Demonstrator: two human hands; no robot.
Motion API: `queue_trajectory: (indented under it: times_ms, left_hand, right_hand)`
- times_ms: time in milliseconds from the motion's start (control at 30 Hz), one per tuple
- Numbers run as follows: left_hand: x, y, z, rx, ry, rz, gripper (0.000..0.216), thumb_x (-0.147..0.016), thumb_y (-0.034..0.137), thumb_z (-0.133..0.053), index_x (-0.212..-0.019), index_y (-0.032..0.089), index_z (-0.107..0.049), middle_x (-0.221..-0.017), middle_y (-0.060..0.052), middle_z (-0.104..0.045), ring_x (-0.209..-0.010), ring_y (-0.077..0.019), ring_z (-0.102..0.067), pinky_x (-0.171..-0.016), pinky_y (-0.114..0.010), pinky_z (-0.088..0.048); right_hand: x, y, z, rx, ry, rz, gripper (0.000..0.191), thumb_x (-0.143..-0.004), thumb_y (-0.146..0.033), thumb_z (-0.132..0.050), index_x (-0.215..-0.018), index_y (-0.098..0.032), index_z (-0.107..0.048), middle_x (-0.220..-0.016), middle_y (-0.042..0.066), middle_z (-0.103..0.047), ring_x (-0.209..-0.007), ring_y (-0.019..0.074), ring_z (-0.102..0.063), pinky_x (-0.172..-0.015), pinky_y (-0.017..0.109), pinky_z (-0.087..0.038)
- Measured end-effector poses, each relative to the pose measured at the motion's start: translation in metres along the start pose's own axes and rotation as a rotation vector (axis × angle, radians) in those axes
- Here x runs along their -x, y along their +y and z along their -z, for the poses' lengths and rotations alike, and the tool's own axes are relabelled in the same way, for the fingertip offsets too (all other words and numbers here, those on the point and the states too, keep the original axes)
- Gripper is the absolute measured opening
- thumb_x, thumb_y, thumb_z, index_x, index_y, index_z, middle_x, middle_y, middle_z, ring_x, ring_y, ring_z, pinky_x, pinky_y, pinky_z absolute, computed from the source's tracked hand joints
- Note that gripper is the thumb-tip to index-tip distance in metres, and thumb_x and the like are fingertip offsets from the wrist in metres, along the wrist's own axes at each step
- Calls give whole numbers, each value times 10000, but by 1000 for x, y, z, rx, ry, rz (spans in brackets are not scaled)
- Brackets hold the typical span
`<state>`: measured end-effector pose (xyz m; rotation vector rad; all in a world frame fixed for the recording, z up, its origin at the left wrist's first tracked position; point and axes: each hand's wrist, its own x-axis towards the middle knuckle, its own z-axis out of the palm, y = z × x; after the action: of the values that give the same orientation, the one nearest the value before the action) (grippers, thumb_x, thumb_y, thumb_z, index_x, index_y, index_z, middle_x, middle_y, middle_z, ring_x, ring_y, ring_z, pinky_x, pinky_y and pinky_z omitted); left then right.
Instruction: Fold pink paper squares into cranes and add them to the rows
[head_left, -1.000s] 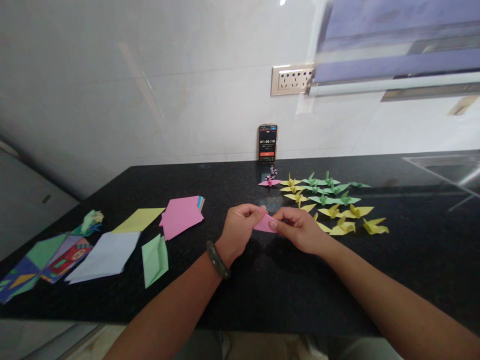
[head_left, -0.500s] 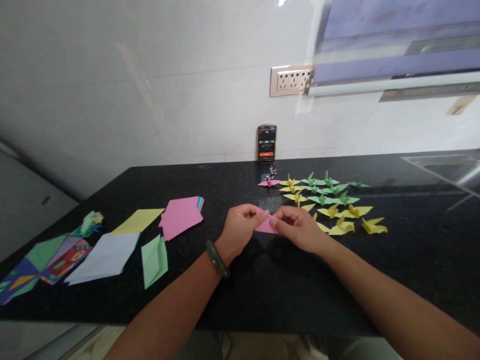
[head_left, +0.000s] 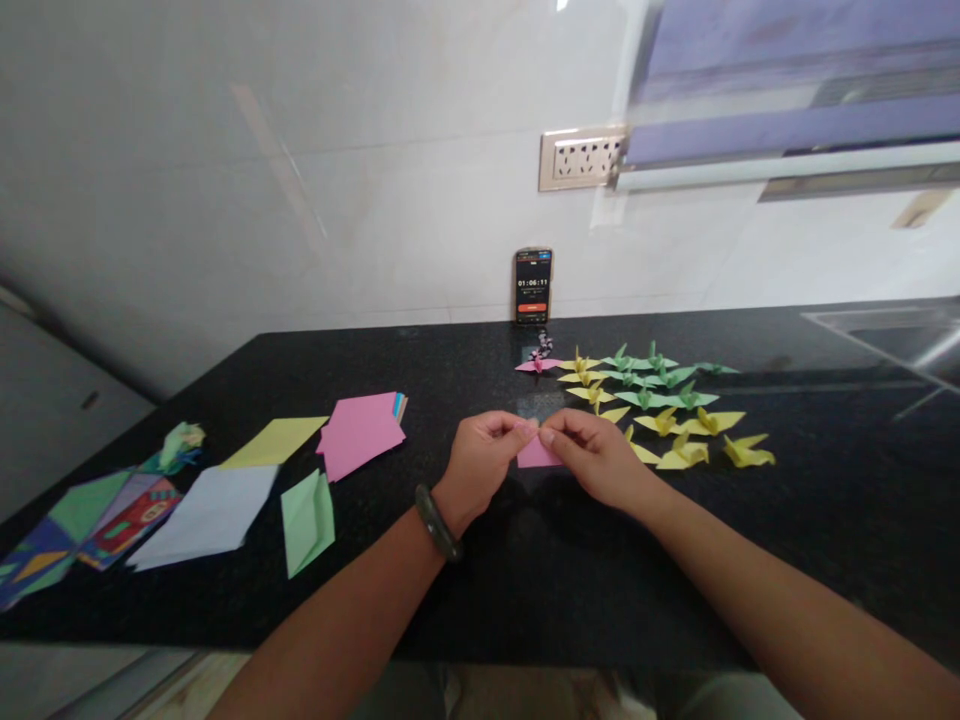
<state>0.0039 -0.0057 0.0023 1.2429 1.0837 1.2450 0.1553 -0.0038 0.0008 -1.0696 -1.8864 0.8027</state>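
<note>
Pink paper point(head_left: 535, 457) sits between your left hand point(head_left: 486, 458) and your right hand point(head_left: 600, 458), over the worktop point(head_left: 540, 600); you cannot tell whether it touches down. Its visible lower edge runs left to right, though your fingers hide its long axis. Neither hand is clearly nearer. Each grip pinches the upper edge, thumb against fingers, the 2 thumb tips close together.

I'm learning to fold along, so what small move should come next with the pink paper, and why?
Probably run a pinch along the upper edge of the pink paper to sharpen it: the left hand and right hand both grip there, close together, while its lower part shows below them.
</note>
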Motion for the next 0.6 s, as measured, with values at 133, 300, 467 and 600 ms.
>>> queue_trajectory:
  times_ms: [133,300,467,600]
  left_hand:
    - [-1,1,2,-8,-63,101,201,-652,317,-666,-641,117,-654,-577,-14,-614,-536,-92,-517,-541,-219,-397]
    - [-1,2,2,-20,-160,174,216,-654,327,-673,-677,113,-664,-605,-39,-641,-562,-99,-559,-551,-209,-407]
    - [1,1,1,21,-234,211,273,-644,357,-685,-750,105,-683,-676,-59,-667,-578,-109,-582,-541,-211,-424]
    - [-1,0,4,185,-162,280,239,-640,322,-694,-705,94,-661,-630,-58,-660,-532,-96,-585,-529,-196,-431]
  right_hand:
    - [-4,8,1,-135,97,-93,213,-800,-363,-499,-719,-167,-522,-572,-23,-489,-510,102,-445,-490,229,-360]
    - [-6,9,5,-214,130,-153,250,-755,-391,-552,-666,-159,-535,-529,-23,-491,-468,96,-427,-450,227,-342]
    - [-4,4,8,-43,88,-86,235,-756,-355,-569,-644,-151,-598,-555,1,-546,-515,112,-475,-487,239,-373]
    - [-1,3,11,93,149,151,193,-791,-243,-520,-949,-175,-608,-896,74,-605,-796,177,-558,-598,272,-461]
